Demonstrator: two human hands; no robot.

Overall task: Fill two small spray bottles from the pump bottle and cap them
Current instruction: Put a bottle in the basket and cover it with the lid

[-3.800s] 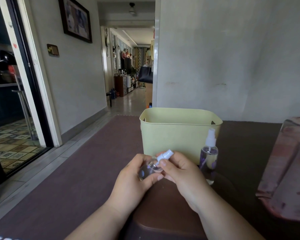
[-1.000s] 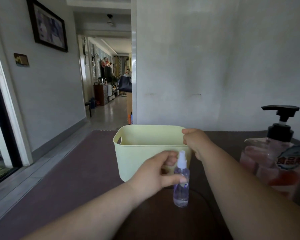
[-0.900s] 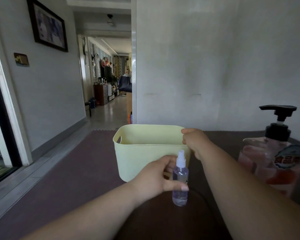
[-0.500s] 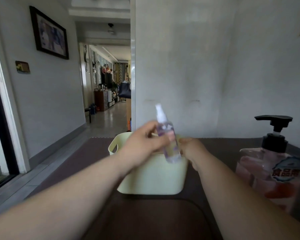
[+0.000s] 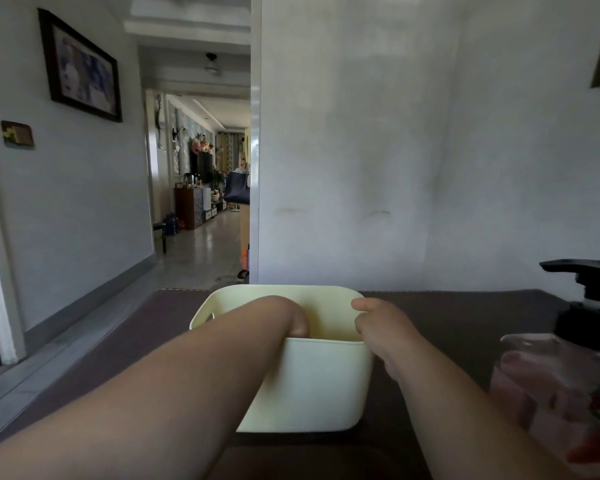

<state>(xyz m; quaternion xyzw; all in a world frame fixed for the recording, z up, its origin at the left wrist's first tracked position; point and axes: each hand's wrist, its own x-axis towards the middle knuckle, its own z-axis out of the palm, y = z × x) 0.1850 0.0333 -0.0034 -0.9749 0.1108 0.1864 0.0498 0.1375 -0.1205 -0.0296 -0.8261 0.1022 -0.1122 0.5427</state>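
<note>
A pale yellow plastic basket (image 5: 312,386) stands on the dark brown table (image 5: 465,317) in front of me. My left hand (image 5: 293,318) reaches down inside it; the fingers and whatever they hold are hidden below the rim. My right hand (image 5: 381,323) grips the basket's right rim with the thumb on top. The pump bottle (image 5: 561,382), clear with pink contents and a black pump head, stands at the right edge of the view. No small spray bottle shows in this view.
A white wall rises just behind the table's far edge. On the left the table edge drops to a grey floor and a hallway with furniture far back. A dark rounded object lies at the bottom centre.
My left hand lifted the capped spray bottle from the table, carried it over the basket and has gone down inside, taking the bottle out of sight. My right hand stayed on the rim.
</note>
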